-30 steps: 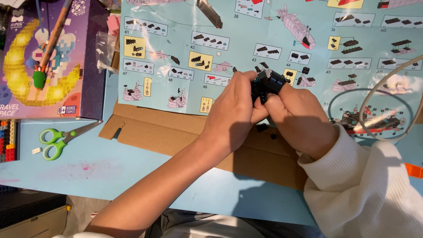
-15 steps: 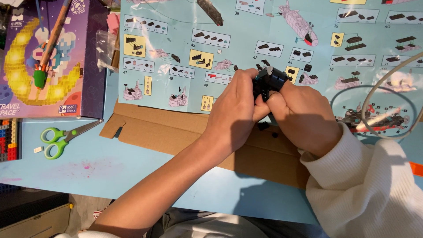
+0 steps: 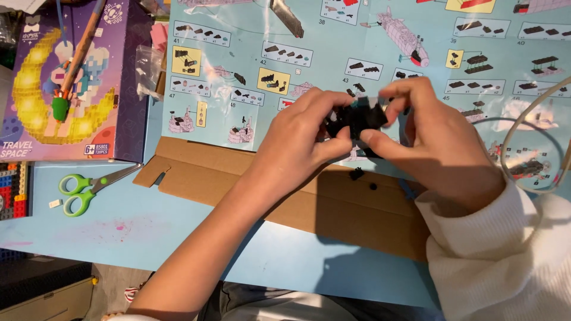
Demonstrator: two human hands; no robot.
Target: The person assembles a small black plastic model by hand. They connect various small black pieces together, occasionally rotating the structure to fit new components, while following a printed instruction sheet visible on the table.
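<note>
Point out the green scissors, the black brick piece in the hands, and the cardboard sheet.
Green-handled scissors [image 3: 80, 191], head view, on the handle loops.
Small black brick assembly [image 3: 355, 120], head view, its middle.
Flat brown cardboard sheet [image 3: 285, 199], head view, bare middle.

The scene is brightly and warmly lit from above. Glare is spread across the glossy instruction sheet [image 3: 369, 53], and below it a soft shadow is cast on the cardboard [image 3: 333, 208]. Focus is kept sharp; slight blur is seen at its right edge.
</note>
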